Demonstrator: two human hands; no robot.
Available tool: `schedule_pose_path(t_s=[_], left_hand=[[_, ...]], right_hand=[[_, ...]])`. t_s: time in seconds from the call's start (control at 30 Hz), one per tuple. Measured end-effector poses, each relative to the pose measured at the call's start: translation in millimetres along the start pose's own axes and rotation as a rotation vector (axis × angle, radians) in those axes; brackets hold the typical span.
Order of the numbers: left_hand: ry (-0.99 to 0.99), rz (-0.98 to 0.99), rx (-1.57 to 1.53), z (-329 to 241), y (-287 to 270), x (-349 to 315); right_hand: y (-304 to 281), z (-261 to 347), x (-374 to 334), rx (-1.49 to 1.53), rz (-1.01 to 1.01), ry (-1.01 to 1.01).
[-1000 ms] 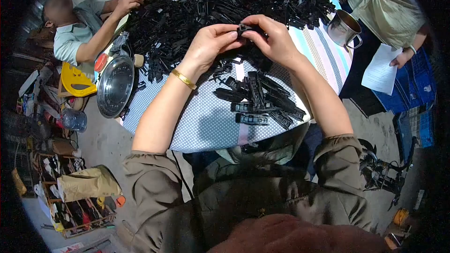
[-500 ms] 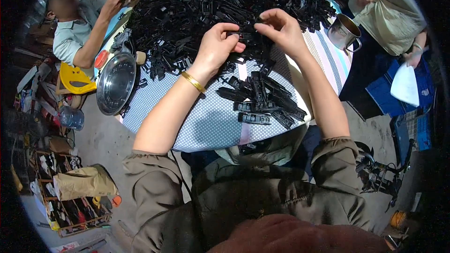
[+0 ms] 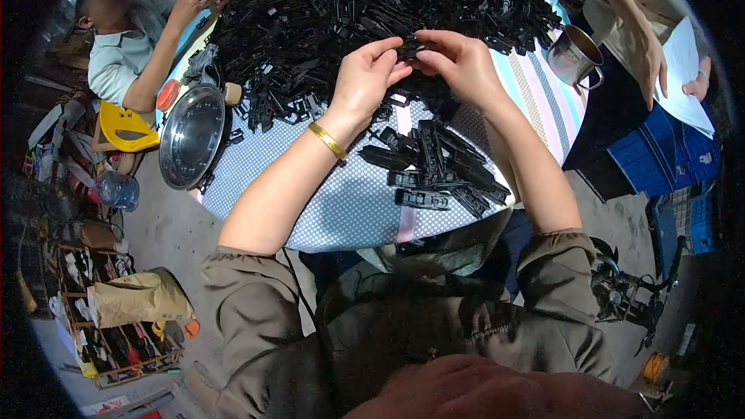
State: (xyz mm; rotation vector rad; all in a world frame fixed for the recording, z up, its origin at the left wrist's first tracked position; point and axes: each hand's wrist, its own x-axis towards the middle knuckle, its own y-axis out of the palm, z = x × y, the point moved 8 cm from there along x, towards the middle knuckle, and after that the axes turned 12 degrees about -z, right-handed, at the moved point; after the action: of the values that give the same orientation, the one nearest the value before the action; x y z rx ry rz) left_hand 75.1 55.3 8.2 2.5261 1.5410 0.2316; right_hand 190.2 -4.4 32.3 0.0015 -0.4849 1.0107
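Between my two hands, over the near side of a big heap, is a small black plastic part (image 3: 409, 50). My left hand (image 3: 366, 81) pinches it from the left with thumb and fingertips. From the right, the thumb and forefinger of my right hand (image 3: 463, 70) close on the same part. Its exact shape is lost against the dark heap of black plastic parts (image 3: 357, 4) behind. Nearer to me, below my hands, lies a smaller loose group of longer black plastic parts (image 3: 433, 161).
A patterned cloth (image 3: 334, 213) covers the table. On the left are a steel bowl (image 3: 192, 138) and a red lid (image 3: 168, 96); on the right edge stands a metal mug (image 3: 574, 56). One person (image 3: 128, 54) sits far left; another (image 3: 648, 39) holds white paper at right.
My right hand has come down and left, bringing its fingertips against the part at my left hand. The person at right has raised the paper and reached the other hand to it.
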Motion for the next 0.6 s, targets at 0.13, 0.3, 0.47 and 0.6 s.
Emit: schedule_pose_path(t_s=[0.13,0.3,0.47,0.6], left_hand=[[-0.030,0.016,0.034,1,0,-1],[-0.081,0.015,-0.041,0,0,-3],[-0.070,0.035,-0.022,-3,4,-4],[-0.046,0.028,-0.004,-4,1,-2]], right_hand=[[-5,13,-2,-0.254,-0.125,-0.273],[-8,28,-6,-0.322,-0.180,-0.407],[-12,23,-5,-0.255,-0.211,-0.330],[-10,33,-9,-0.286,-0.244,-0.407]])
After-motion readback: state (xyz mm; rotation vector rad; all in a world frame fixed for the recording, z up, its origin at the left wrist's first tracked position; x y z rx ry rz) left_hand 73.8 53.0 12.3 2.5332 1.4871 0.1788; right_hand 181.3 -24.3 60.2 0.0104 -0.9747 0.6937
